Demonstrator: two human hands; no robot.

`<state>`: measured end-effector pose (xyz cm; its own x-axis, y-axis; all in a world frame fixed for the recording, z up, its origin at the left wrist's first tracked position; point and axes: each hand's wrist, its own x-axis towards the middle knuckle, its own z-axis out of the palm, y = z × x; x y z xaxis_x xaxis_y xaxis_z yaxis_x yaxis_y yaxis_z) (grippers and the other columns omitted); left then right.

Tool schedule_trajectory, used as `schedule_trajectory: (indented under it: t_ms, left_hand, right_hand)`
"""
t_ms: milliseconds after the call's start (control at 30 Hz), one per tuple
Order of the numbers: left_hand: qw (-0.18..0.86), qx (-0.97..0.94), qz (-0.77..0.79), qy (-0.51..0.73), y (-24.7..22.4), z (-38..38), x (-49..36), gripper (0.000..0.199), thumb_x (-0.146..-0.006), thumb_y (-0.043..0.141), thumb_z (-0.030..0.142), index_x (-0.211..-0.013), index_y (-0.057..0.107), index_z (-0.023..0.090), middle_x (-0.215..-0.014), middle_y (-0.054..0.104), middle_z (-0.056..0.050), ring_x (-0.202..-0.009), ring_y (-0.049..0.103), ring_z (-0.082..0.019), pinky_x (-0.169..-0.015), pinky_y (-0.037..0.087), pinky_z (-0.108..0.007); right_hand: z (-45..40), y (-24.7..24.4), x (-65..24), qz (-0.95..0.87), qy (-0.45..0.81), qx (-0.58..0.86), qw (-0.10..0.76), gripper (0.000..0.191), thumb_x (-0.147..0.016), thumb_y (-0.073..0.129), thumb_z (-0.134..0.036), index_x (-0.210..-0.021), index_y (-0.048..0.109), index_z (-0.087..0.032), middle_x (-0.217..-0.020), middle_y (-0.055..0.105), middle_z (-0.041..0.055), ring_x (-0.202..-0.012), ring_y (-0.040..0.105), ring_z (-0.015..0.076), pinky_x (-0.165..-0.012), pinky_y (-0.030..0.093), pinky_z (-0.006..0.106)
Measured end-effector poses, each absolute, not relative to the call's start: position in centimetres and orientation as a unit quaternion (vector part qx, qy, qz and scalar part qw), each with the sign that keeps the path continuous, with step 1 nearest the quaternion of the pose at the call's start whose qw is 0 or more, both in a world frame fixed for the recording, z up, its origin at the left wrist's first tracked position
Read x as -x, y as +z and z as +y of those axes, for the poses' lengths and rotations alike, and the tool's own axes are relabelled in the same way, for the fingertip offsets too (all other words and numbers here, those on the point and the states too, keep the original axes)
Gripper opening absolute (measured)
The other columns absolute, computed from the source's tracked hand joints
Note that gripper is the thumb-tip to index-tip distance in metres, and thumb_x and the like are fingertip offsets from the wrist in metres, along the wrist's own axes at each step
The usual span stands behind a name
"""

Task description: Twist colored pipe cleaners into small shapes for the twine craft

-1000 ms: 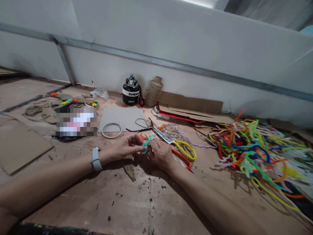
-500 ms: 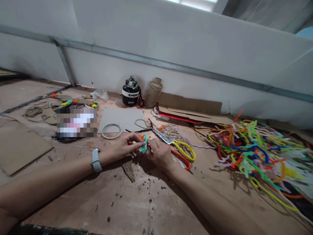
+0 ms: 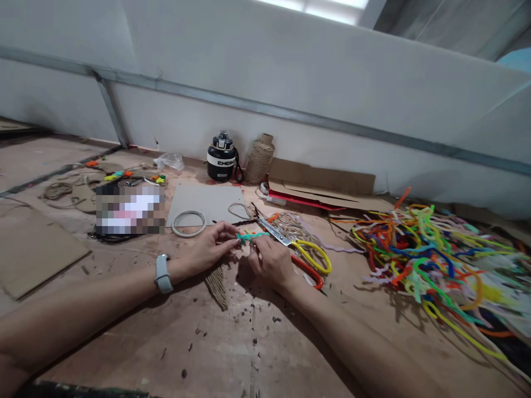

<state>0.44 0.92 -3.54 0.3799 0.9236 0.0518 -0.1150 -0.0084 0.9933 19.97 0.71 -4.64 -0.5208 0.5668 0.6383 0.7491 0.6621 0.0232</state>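
In the head view, the turquoise fuzzy pipe cleaner [image 3: 250,236], which was bunched and curled between the fingers half a second ago, is now seen drawn out flatter. It is placed between the two hands, above the brown wooden table [image 3: 224,348]. Its long axis is laid almost level, from left to right, and its right end is pointed past the right fingers, towards the metal scissors with yellow and red handles [image 3: 284,238]. Its left end is pinched by the thumb and forefinger of the left hand [image 3: 207,249], partly curled. By the right hand [image 3: 271,258], its other part is pinched, with the fingers folded closely.
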Motion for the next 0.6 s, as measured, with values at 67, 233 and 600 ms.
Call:
schedule_trajectory:
  t_ms: [67,233,600]
  left_hand:
    - [0.579,-0.602,0.353,0.421,-3.71,0.9,-0.36,0.031,-0.083,0.068,0.039,-0.099,0.051,0.018,-0.085,0.063,-0.001,-0.069,0.06,-0.011,-0.059,0.05,-0.022]
    - [0.543,-0.666,0.325,0.395,-3.61,0.74,-0.11,0.029,-0.089,0.06,0.034,-0.108,0.045,0.019,-0.09,0.062,-0.002,-0.075,0.059,-0.013,-0.063,0.048,-0.024]
    - [0.576,-0.627,0.343,0.397,-4.28,1.36,0.13,0.032,-0.087,0.063,0.039,-0.109,0.049,0.02,-0.084,0.063,0.001,-0.066,0.058,-0.01,-0.057,0.045,-0.021]
  right_hand:
    - [0.52,-4.42,-19.96,-0.861,-0.143,0.389,0.294,0.018,-0.088,0.04,-0.02,-0.079,0.056,-0.017,-0.071,0.061,0.0057,-0.063,0.053,0.0182,-0.058,0.037,0.029]
    - [0.26,-4.25,-19.85,-0.873,-0.114,0.387,0.273,0.02,-0.09,0.041,-0.025,-0.084,0.057,-0.017,-0.074,0.063,0.0065,-0.065,0.055,0.0184,-0.059,0.037,0.029]
    - [0.59,-5.12,-19.7,-0.869,-0.059,0.381,0.31,0.021,-0.096,0.038,-0.019,-0.084,0.056,-0.018,-0.071,0.063,0.0044,-0.061,0.056,0.0162,-0.058,0.039,0.027]
